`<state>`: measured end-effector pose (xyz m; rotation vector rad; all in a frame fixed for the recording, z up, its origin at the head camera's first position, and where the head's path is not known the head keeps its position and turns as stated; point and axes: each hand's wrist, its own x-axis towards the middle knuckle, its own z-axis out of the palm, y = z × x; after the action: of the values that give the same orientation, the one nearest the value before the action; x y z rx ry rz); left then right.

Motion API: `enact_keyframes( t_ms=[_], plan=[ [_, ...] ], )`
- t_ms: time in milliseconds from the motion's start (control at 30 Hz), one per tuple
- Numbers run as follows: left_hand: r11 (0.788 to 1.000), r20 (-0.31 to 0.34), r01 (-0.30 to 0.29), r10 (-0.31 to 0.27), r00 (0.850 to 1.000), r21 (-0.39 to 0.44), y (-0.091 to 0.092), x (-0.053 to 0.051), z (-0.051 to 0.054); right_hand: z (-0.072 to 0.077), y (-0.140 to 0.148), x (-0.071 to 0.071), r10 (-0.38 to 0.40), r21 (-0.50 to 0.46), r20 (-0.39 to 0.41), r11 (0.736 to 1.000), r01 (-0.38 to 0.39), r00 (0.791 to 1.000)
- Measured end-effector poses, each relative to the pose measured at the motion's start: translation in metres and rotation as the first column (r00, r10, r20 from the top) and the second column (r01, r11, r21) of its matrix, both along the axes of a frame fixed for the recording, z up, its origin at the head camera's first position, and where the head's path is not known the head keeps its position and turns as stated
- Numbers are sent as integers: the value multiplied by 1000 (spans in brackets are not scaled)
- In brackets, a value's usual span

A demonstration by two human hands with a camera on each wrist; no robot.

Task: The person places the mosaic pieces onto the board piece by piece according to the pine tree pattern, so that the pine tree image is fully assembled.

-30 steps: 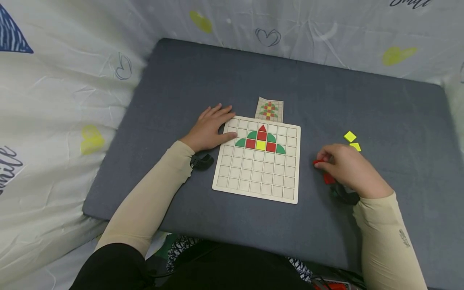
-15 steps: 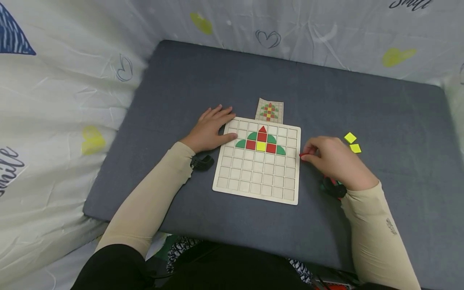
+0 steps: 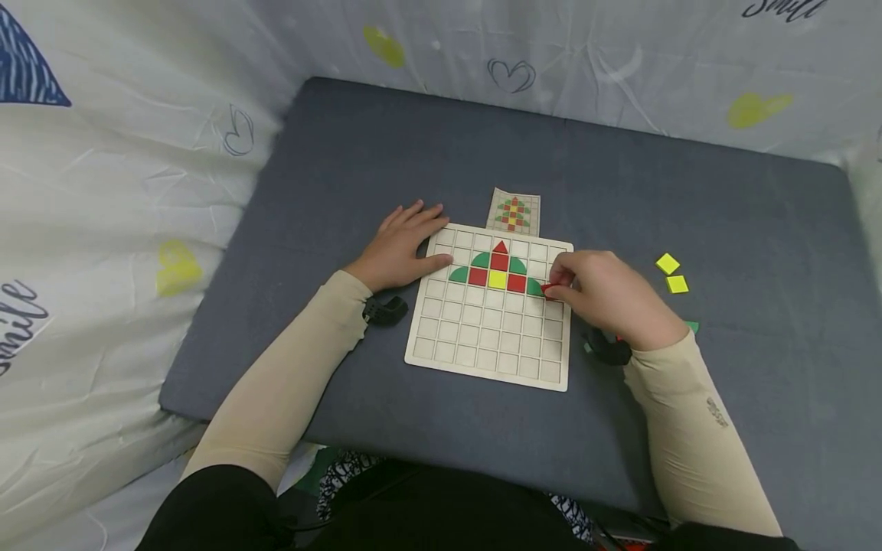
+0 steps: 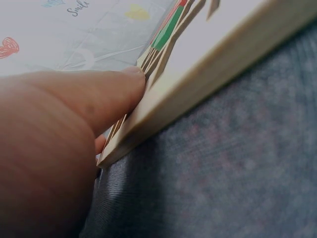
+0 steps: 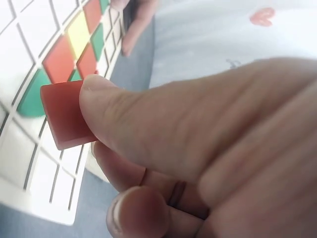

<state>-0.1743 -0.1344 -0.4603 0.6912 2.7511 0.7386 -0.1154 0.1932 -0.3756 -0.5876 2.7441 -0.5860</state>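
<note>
The person's right hand (image 3: 609, 295) has its grip pinched on a red square tile (image 5: 67, 114), thumb on the upper face and the other fingers curled below. The tile is held tilted over the right side of a pale wooden grid board (image 3: 482, 337), just beside the outermost green quarter-round on that side (image 3: 534, 288); whether it touches the board cannot be told. The left hand (image 3: 396, 252) lies with its fingers spread at the board's upper left corner, its thumb resting on the left rim.

On the board, a red triangle (image 3: 501, 248) tops a red square (image 3: 500, 262), which has a green quarter-round on either side. The row below has a yellow square (image 3: 497, 279) between two red squares, with green quarter-rounds at its ends. A printed pattern card (image 3: 513, 210) lies against the board's far edge. On the dark grey table (image 3: 427, 138), two yellow square tiles (image 3: 677, 285) lie right of the board, near each other, and a green piece (image 3: 693, 327) shows partly behind the right wrist.
</note>
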Motion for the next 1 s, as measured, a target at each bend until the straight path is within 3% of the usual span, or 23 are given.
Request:
enact_keyframes(
  t_ms=[500, 800, 1000],
  plan=[
    [1000, -6, 3, -3, 1000, 16, -1, 0, -1, -5, -28, -6, 72, 4, -14, 997, -72, 997],
    [1000, -5, 1, -1, 1000, 2, -1, 0, 1, -14, -32, -7, 105, -34, -63, 994, -107, 992],
    [1000, -2, 1, -1, 1000, 3, 1, 0, 1, -17, -34, -6, 105, -50, -43, 993, -107, 994]
  ],
)
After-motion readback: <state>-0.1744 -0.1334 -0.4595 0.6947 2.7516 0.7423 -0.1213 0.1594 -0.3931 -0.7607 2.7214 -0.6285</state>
